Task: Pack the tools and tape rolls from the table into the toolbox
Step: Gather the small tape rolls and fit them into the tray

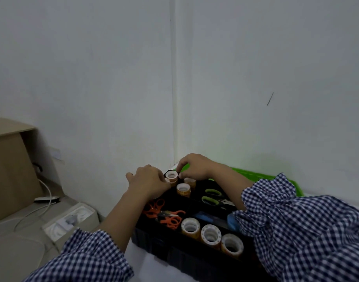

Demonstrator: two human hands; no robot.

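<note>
Fingers of the right hand (195,166) curl downward, with thumb and index pinching the rim of a small tape roll (171,176). The left hand (149,180) curls its fingers against the same roll's left side and grips it. The roll stands upright in the far left corner compartment of the black toolbox (154,241). Both forearms reach forward over the box, palms down, wrists level.

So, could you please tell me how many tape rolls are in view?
6: three rolls in a row at the near edge of the toolbox; three more in its far corner, one held by the right hand. Others may hide under the left hand.
</note>
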